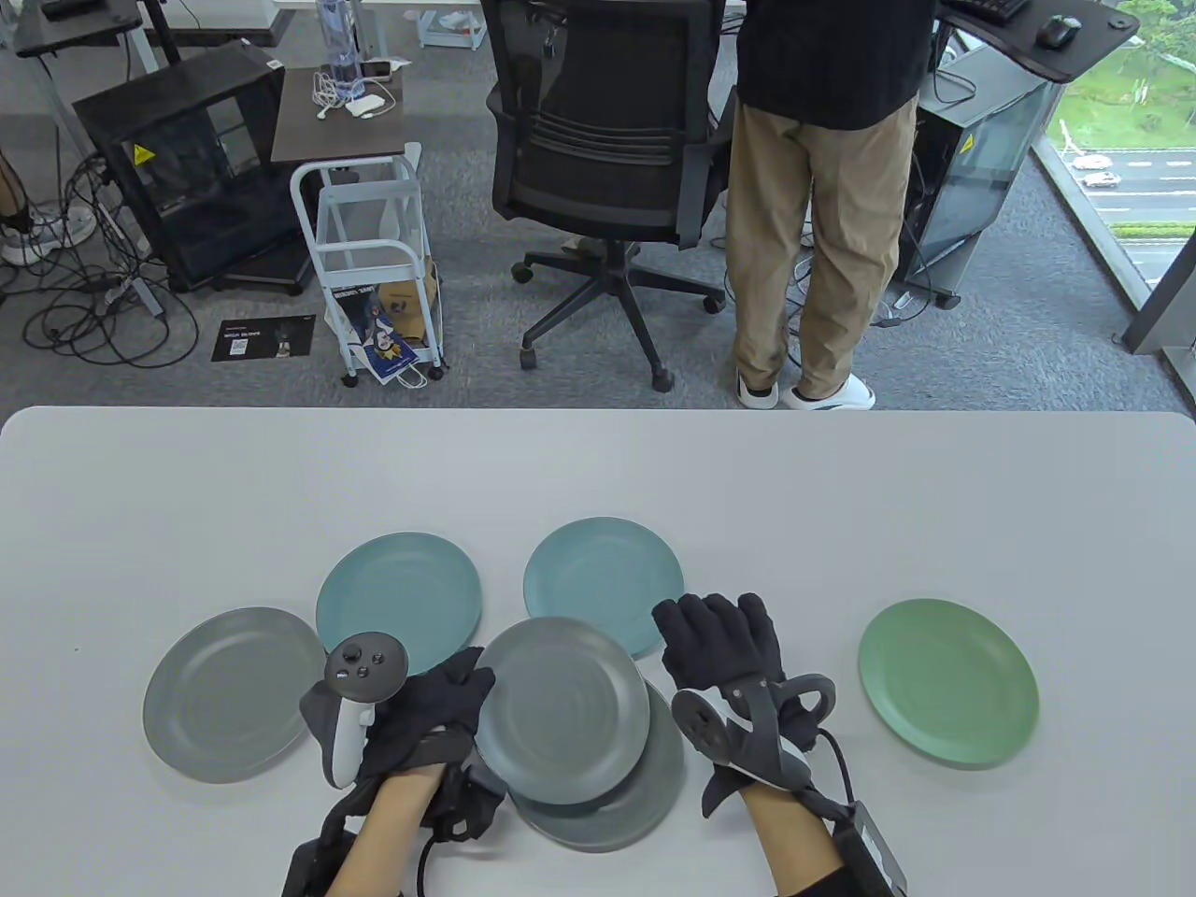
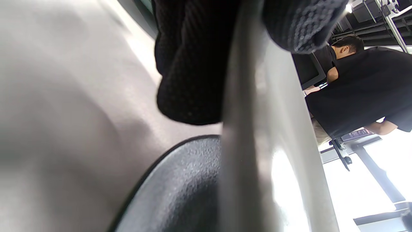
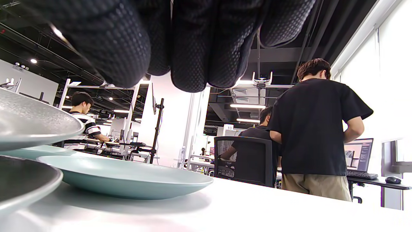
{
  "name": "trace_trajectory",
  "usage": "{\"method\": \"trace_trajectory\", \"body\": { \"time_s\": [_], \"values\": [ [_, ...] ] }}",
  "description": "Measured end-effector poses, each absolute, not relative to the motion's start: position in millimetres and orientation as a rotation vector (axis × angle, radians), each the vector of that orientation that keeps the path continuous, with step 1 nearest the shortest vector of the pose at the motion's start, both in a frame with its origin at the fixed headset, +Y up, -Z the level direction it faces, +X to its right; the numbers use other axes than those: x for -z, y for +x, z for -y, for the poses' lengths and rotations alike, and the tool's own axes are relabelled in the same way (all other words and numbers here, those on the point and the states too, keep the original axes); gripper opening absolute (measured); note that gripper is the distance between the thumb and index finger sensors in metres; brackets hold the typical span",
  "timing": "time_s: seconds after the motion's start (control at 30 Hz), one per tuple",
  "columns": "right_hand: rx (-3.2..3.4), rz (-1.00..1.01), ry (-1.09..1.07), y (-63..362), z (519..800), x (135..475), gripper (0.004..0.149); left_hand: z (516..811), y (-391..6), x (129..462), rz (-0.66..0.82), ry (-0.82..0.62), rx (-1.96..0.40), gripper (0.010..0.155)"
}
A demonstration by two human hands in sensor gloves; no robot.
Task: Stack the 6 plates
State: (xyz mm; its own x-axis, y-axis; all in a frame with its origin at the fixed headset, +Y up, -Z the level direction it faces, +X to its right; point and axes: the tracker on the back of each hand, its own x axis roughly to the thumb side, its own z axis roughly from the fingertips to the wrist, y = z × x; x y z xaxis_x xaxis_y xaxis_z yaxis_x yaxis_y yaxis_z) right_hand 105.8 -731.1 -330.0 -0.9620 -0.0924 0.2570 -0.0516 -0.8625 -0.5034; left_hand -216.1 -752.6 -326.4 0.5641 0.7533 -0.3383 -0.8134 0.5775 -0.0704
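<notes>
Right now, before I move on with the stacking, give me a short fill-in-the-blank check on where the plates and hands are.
1. The left hand holds a ____ plate above another grey plate.
2. The plate lying alone at the table's right is ____ in colour.
3. The right hand holds ____; its fingers reach toward the near teal plate.
4. The number of plates lying flat and unstacked on the table is ____.

Missing words: grey; green; nothing; four
</notes>
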Motion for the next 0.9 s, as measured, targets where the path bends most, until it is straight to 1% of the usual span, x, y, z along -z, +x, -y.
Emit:
{"method": "trace_trajectory", "body": {
  "time_s": [0.2,0.4,0.47,0.5,0.57,0.7,0.8,0.9],
  "values": [
    [2.987,-0.807,-0.427,106,731,330,0.050,755,-213,328,-0.264,-0.271,-0.908,0.053],
    [2.996,-0.798,-0.423,107,731,331,0.049,751,-207,326,-0.250,-0.263,-0.791,0.055],
    [3.000,-0.786,-0.422,107,732,331,0.049,744,-204,323,-0.295,-0.192,-0.642,0.062],
    [2.999,-0.771,-0.422,107,732,331,0.049,740,-202,322,-0.304,-0.146,-0.513,0.063],
    [3.000,-0.741,-0.419,106,733,332,0.049,734,-199,319,-0.322,-0.094,-0.355,0.064],
    [2.999,-0.677,-0.420,103,734,334,0.049,730,-194,317,-0.334,-0.039,-0.311,0.062],
    [2.990,-0.570,-0.402,102,735,338,0.049,728,-191,316,-0.344,0.021,-0.230,0.062],
    [3.014,-0.521,-0.352,103,737,344,0.048,727,-187,314,-0.349,0.090,-0.160,0.064]
  ]
}}
